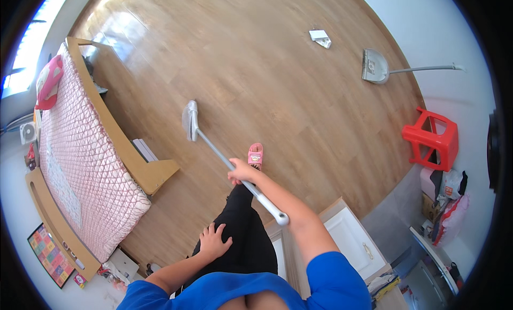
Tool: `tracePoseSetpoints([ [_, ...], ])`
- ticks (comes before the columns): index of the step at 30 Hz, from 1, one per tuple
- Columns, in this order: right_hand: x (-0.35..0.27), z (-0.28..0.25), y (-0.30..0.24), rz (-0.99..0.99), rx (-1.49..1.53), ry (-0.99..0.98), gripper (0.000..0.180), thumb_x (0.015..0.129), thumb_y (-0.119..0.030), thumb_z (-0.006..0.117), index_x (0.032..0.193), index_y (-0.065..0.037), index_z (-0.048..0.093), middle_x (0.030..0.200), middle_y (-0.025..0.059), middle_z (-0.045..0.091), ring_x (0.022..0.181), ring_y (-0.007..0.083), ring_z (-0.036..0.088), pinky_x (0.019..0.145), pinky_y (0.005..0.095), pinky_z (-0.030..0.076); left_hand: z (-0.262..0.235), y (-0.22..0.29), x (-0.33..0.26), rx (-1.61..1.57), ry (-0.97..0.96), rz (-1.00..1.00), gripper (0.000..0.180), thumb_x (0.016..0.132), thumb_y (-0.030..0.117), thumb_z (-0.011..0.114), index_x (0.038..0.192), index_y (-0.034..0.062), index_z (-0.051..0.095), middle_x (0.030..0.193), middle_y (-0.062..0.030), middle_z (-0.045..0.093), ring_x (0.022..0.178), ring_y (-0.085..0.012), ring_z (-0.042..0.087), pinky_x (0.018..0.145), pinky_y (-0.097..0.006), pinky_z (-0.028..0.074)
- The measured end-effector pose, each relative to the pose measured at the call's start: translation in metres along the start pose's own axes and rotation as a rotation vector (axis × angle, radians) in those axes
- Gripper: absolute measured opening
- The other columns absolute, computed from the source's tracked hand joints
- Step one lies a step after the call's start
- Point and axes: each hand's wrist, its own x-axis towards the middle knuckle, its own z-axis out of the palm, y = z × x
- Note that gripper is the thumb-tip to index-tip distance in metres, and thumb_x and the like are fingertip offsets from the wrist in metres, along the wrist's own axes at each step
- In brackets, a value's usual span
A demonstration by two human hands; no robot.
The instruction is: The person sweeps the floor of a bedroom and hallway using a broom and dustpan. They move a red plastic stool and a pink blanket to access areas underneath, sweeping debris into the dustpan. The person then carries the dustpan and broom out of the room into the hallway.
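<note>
My right hand is wrapped round the grey handle of a broom. The handle slants from the white grip end by my right forearm down to the broom head, which is at the floor left of centre. My left hand lies on my black-trousered thigh with its fingers spread and nothing in it. One foot in a pink slipper stands on the floor just beyond my right hand. A long-handled dustpan stands on the floor at the far right, its handle toward the wall.
A bed with a pink quilted cover fills the left side. White crumpled litter lies on the wooden floor near the dustpan. A red plastic stool stands by the right wall, and a white cabinet is close to my right arm.
</note>
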Motion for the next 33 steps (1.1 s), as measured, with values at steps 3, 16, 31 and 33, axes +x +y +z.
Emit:
tracePoseSetpoints([
  [3,0.017,-0.034,-0.011,0.049,-0.014,0.055,0.051,0.07,0.002,0.052,0.119,0.003,0.035,0.064,0.013,0.056,0.045,0.0157,0.054,0.036,0.0261,0.043,-0.016,0.01,0.015,-0.035,0.035,0.001,0.054,0.07,0.039,0.057,0.116,0.0154,0.045,0.119,-0.0187,0.039,0.105,-0.0359,0.041,0.086,-0.046,0.035],
  [16,-0.221,-0.252,-0.055,0.257,-0.125,0.452,0.062,0.076,-0.001,0.049,0.132,-0.009,0.025,0.061,0.0087,0.056,0.041,0.0122,0.049,0.037,0.0251,0.041,-0.047,0.062,0.048,-0.114,-0.047,-0.097,0.054,0.07,0.038,0.058,0.117,0.0149,0.045,0.119,-0.0173,0.04,0.107,-0.035,0.041,0.086,-0.044,0.036],
  [31,-0.273,-0.366,-0.034,0.464,-0.663,0.083,0.059,0.067,0.002,0.047,0.125,-0.006,0.038,0.074,0.0167,0.061,0.052,0.0181,0.061,0.048,0.0291,0.052,0.011,0.23,0.05,-0.184,0.031,-0.336,0.054,0.071,0.038,0.056,0.117,0.0137,0.045,0.119,-0.0175,0.04,0.107,-0.0356,0.04,0.088,-0.045,0.034],
  [33,-0.275,-0.408,-0.056,0.441,-0.63,0.138,0.058,0.07,0.001,0.048,0.126,-0.006,0.036,0.066,0.0135,0.061,0.049,0.0167,0.06,0.047,0.0286,0.051,0.021,0.253,0.05,-0.195,0.046,-0.38,0.055,0.071,0.039,0.056,0.118,0.0127,0.044,0.119,-0.0185,0.04,0.107,-0.0364,0.04,0.088,-0.046,0.034],
])
